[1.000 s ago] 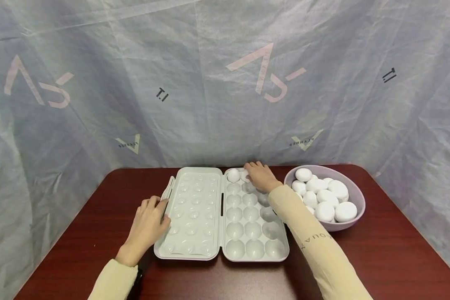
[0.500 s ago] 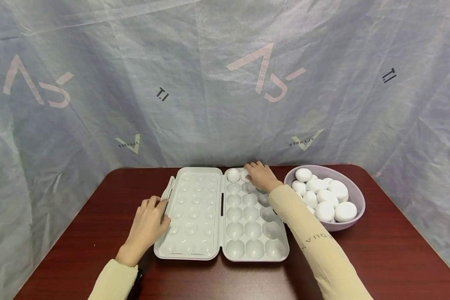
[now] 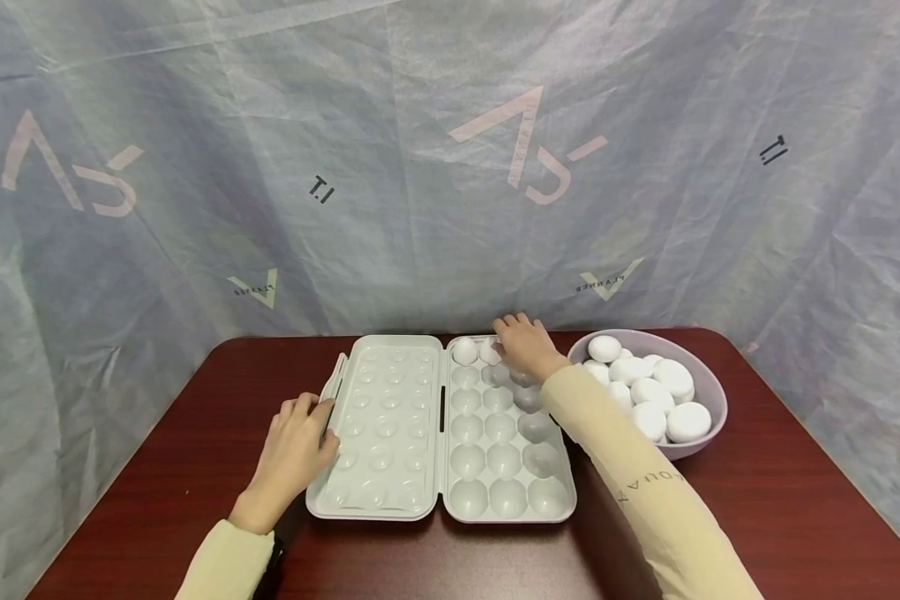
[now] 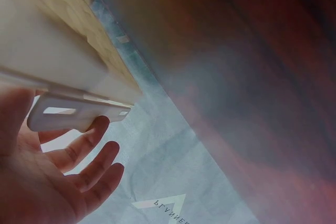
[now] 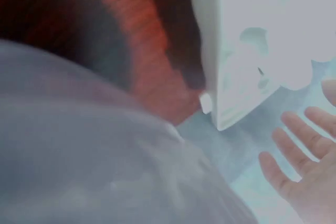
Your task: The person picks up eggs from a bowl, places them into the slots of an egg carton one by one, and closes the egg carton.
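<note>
A white plastic egg carton (image 3: pixel 444 492) lies unfolded on the table, its dimpled lid (image 3: pixel 386 429) at left and its cupped tray (image 3: pixel 448 417) at right. In the far row sit two white eggs, one egg (image 3: pixel 465 351) in the left cup and another egg (image 3: pixel 489 351) beside it. My left hand (image 3: pixel 294 446) holds the lid's outer edge by the latch flap (image 4: pixel 79 113), its other fingers loose. Above the tray's far right corner is my right hand (image 3: pixel 527 343), partly hiding the cups. Its fingers (image 5: pixel 296 129) are spread and straight, apart from the egg (image 5: pixel 291 69).
A lilac bowl (image 3: pixel 712 383) heaped with white eggs (image 3: pixel 651 396) stands right of the tray, partly behind the right sleeve (image 3: pixel 622 450). The dark red table (image 3: pixel 780 500) ends at a grey cloth (image 3: pixel 390 208) hanging behind it.
My right hand has shifted slightly up and right, away from the second egg, and its fingers have lifted. The left hand keeps its hold on the lid. The view has shifted slightly.
</note>
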### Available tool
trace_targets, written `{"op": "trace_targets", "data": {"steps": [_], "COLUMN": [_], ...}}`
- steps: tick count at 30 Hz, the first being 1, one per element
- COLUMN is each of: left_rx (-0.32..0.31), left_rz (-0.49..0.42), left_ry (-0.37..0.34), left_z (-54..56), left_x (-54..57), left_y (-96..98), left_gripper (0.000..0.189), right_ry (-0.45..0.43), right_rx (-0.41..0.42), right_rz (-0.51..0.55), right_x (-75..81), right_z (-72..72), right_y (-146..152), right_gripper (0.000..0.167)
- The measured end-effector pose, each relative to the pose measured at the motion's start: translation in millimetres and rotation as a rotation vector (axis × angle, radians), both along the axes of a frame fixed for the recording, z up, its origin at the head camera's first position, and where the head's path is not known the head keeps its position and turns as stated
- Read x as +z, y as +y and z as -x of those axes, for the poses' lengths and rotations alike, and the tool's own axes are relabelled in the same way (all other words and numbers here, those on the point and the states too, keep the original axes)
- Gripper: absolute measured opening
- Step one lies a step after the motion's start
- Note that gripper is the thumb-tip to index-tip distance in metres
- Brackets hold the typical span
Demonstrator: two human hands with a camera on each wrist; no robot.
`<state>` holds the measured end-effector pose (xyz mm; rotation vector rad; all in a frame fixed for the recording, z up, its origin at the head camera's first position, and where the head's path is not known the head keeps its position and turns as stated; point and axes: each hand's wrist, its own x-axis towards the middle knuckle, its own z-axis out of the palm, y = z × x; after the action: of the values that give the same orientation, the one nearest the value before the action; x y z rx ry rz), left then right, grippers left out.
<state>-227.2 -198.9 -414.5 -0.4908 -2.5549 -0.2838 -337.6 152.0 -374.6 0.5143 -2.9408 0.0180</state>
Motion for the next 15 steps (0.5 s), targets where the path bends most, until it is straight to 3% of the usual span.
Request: {"op": "trace_targets", "data": {"steps": [15], "left_rx": [-0.005], "left_rz": [-0.002], "left_ry": [0.014], "left_z": [-0.4], "left_x": [-0.4], "left_y": [0.5], "left_gripper": [0.038], "right_ry": [0.002], "right_rx": [-0.038], "right_rz": [-0.003], "right_x": [46.1], "right_z": [-24.0], "right_y": [15], "right_gripper": [0.035]}}
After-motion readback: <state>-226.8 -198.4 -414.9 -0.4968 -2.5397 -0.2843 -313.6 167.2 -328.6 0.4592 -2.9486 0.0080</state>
